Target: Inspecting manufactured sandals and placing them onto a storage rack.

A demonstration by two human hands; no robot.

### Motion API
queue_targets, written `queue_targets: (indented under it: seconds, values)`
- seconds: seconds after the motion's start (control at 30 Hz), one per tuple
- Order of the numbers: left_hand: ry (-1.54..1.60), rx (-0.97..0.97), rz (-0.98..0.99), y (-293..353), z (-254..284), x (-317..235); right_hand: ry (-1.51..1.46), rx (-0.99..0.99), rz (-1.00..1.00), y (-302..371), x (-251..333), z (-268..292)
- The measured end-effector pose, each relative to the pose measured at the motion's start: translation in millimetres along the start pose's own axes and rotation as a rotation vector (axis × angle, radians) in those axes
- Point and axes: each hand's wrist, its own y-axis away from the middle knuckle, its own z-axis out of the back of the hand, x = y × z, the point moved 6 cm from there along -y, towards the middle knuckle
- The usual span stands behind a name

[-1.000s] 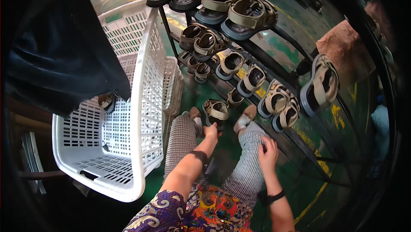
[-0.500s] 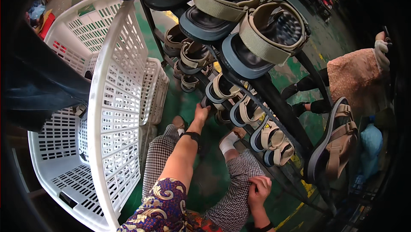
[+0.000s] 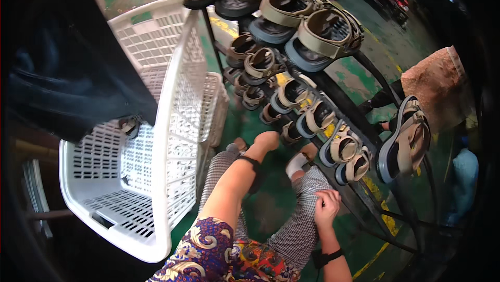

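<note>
My left hand reaches forward and low beside the bottom shelf of a dark metal rack. Its back is turned up and its fingers are hidden, so any held thing does not show. Closest to it are a brown sandal and a beige-strapped sandal on that shelf. My right hand rests at my right knee over the checked trousers. Its fingers are curled in, with nothing visible in them. Two large beige-strapped sandals, the nearer one and the farther one, stand on the upper shelf.
A big white slotted plastic basket stands left of my arm, with a sandal inside. Dark cloth hangs over it. A tilted sandal is at the rack's right end. Beyond it is another person in a patterned apron.
My left hand has moved right and slightly lower, and the dark sandal it was touching no longer shows at it. My right hand stays by the knee. The view has shifted, with basket and rack displaced.
</note>
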Motion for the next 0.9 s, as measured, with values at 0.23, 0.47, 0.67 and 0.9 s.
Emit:
queue_targets:
  seconds: [0.23,0.47,0.67,0.9]
  values:
    - [-0.705,0.070,-0.489,133.4,127.5,-118.4,-0.076,-0.041,0.051,10.9,15.0,-0.5]
    - [0.180,0.061,-0.477,302.9,288.3,-31.3,-0.068,0.000,0.105,18.8,17.4,-9.5]
    - [0.386,-0.511,0.333,336.0,312.8,286.1,-0.026,0.026,0.079,12.0,18.1,-14.0]
    - [-0.168,-0.512,0.691,324.3,219.3,464.5,0.014,0.097,0.015,-5.0,21.0,-22.9]
